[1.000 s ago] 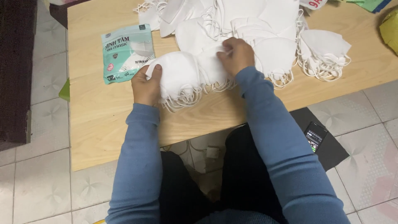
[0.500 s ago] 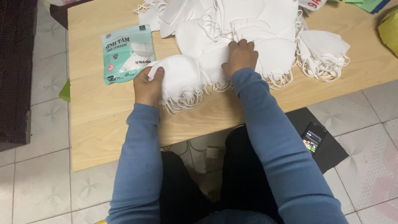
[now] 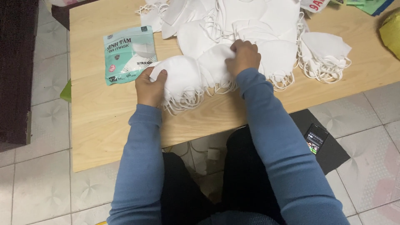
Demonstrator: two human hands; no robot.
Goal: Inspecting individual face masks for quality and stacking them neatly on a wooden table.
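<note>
A row of white folded face masks (image 3: 183,79) with ear loops lies on the low wooden table (image 3: 104,121) in front of me. My left hand (image 3: 151,86) grips the left end of that row, thumb on top. At the row's right end my right hand (image 3: 243,56) pinches one white mask (image 3: 216,58). Both arms wear blue sleeves. A teal printed mask packet (image 3: 129,54) lies flat just left of my left hand.
A big heap of loose white masks (image 3: 250,21) covers the table's far middle, with a smaller bunch (image 3: 325,56) to the right. A phone (image 3: 316,138) rests on a black mat (image 3: 333,154) on the tiled floor at my right. A dark cabinet (image 3: 14,71) stands at the left.
My right hand has shifted slightly right and away from me along the row, drawing a mask with it. The left hand holds its place.
</note>
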